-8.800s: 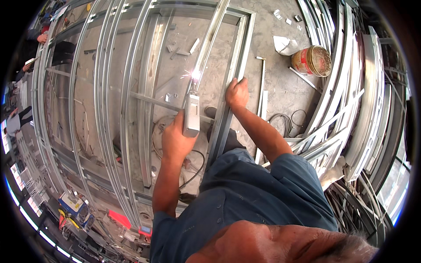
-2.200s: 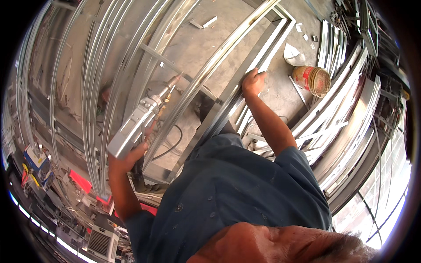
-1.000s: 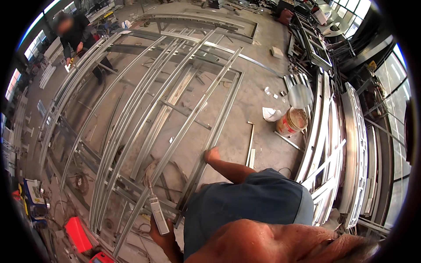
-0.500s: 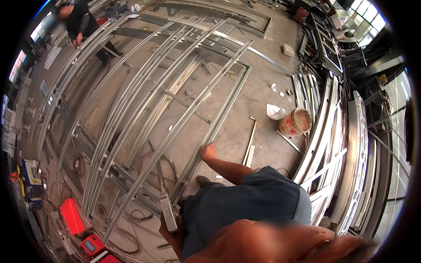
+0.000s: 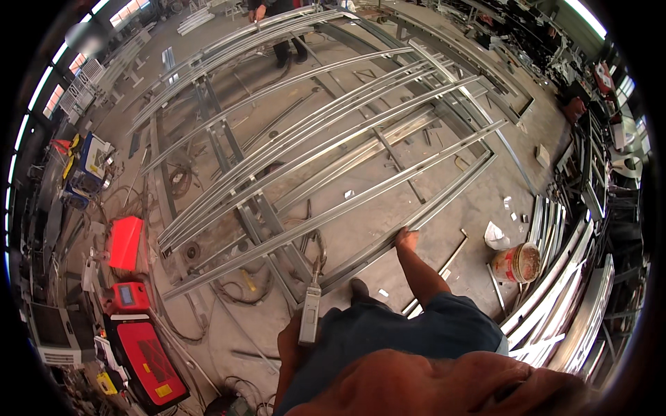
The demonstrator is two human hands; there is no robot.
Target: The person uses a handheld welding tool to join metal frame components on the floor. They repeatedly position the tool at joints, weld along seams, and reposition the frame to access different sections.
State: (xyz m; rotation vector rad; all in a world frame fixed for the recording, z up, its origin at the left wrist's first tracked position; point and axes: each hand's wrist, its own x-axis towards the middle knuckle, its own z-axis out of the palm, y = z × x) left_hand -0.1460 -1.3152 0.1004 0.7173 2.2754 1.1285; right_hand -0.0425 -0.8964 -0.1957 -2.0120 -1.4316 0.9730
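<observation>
My left hand point(image 5: 291, 334), dark and partly hidden, holds a boxy grey handheld welding gun point(image 5: 310, 317) with a narrow metal nozzle pointing away from me. The nozzle tip is close to the near corner of a large metal frame, whether touching I cannot tell. My right hand point(image 5: 407, 238) is closed over the near rail point(image 5: 444, 201) of that frame, its fingertips hidden behind the edge. Long silvery tubes point(image 5: 361, 150) lie side by side across the frame's dark crossbars point(image 5: 258, 216).
Left of me are a red machine point(image 5: 147, 360), a red box with a screen point(image 5: 127, 297) and a blue machine point(image 5: 90, 163). Cables loop on the floor. A paint-stained bucket point(image 5: 515, 263) and stacked metal profiles point(image 5: 555, 326) lie right. Another person's hand point(image 5: 257, 12) is at the far side.
My view has turned, so the frame appears rotated clockwise, and more red equipment shows at left. My right hand stays on the rail and the welding gun stays in my left.
</observation>
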